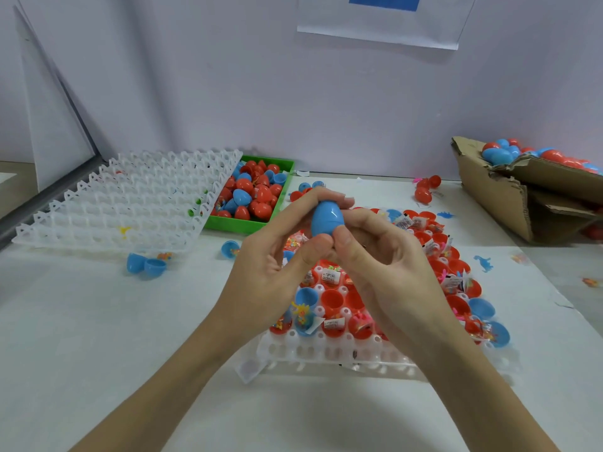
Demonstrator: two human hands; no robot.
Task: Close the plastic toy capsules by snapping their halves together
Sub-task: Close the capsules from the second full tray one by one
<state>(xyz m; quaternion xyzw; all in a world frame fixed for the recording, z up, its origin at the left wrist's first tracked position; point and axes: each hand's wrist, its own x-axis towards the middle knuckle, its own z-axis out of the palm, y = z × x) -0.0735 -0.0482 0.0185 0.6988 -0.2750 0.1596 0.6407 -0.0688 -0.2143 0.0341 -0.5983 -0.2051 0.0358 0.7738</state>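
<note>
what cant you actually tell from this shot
- Blue capsule, head view: whether its halves have fully snapped; left hand and right hand cover both ends.
- Tray cells under the hands: contents hidden.
- Cardboard box: cut off by the right edge.
- Labels on the packets: too small to read.

Bright, even light; wide-angle edge distortion.
</note>
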